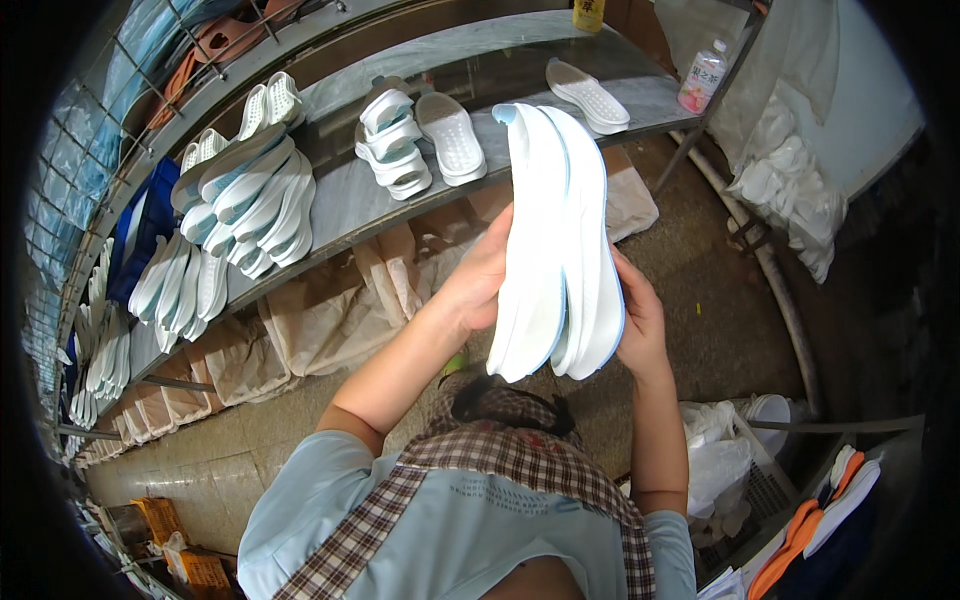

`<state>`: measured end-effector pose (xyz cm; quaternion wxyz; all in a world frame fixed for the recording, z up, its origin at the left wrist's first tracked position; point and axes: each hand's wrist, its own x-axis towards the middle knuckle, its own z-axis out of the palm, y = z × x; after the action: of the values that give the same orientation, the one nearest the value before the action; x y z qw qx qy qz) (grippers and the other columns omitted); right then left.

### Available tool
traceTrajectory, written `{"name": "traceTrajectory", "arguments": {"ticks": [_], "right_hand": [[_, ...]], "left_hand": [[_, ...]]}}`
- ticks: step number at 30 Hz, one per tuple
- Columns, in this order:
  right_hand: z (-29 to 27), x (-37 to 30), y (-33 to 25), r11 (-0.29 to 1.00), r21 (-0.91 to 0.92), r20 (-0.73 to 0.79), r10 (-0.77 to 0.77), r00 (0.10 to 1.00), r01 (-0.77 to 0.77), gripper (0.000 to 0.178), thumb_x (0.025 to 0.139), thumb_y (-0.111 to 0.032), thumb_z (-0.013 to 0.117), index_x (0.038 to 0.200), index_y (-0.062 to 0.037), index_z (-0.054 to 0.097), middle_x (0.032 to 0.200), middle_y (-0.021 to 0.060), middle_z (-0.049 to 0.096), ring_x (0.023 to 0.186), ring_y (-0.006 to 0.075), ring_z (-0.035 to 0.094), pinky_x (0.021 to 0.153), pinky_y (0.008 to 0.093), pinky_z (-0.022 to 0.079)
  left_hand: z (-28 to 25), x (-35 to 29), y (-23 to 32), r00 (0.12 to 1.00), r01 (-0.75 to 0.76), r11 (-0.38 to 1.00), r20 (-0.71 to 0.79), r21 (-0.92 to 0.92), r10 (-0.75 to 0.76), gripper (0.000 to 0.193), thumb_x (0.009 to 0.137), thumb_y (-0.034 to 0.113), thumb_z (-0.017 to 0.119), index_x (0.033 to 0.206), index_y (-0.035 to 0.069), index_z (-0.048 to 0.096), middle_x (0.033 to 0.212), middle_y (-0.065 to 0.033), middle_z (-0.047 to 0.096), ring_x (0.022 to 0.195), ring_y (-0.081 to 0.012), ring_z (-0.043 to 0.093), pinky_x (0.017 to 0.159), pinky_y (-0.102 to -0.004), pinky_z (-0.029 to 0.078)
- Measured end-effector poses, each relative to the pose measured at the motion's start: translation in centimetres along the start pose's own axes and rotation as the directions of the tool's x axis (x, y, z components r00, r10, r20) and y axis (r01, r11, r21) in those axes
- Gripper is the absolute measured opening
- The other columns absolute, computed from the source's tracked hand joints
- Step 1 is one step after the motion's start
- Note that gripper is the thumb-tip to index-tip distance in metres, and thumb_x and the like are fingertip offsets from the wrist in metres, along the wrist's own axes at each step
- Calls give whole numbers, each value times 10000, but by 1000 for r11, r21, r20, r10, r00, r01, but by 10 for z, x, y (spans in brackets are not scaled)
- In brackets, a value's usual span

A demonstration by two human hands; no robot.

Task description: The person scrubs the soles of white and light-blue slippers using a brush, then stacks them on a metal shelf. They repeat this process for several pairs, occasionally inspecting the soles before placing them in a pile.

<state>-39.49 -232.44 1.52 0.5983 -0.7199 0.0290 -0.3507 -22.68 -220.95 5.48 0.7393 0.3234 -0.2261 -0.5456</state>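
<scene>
Two white shoe soles with light-blue edges [535, 240] are held up side by side in front of me, their smooth white sidewalls towards the view. My left hand [488, 270] is closed on the left side of the pair, its fingers partly hidden behind it. On the other side my right hand [640, 315] grips the pair, with its fingertips also out of sight. Beyond the held pair, a single sole [588, 97] lies on the grey bench [340, 205]. To the left of my hands are another flat sole [452, 138] and a small stack of soles [392, 145].
Large piles of white and blue soles [262, 195] cover the bench's left part, near a wire mesh [75, 190]. A pink-labelled bottle [703, 78] stands at the bench's right end. White bags [715, 455] and a rack with orange and white pieces [800, 530] are at the lower right.
</scene>
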Motion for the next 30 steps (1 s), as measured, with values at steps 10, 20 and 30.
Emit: {"name": "traceTrajectory", "arguments": {"ticks": [10,20,30], "right_hand": [[-2,-9,7,998,64,6,5,1000,-5,496,841,156,358,1296,-9,466,1394,160,424,1315,276,382,1084,394,320],[6,-13,11,931,365,10,-30,999,24,483,858,-138,579,1285,-29,379,1404,215,351,1270,301,400,1049,438,325],[14,-19,10,924,381,13,25,1000,-28,533,802,-147,659,1248,-63,380,1400,214,318,1290,301,354,1047,451,313]], "left_hand": [[7,3,6,999,-32,993,-16,113,34,706,855,170,667,1419,51,259,1302,-96,468,1126,-162,531,909,-311,491],[-8,12,-6,994,-105,985,41,135,100,723,842,115,662,1437,91,252,1322,-84,459,1150,-172,514,916,-325,482],[-17,10,-11,977,-194,953,137,233,166,829,838,269,691,1460,76,179,1356,-54,423,1194,-144,467,970,-303,427]]}}
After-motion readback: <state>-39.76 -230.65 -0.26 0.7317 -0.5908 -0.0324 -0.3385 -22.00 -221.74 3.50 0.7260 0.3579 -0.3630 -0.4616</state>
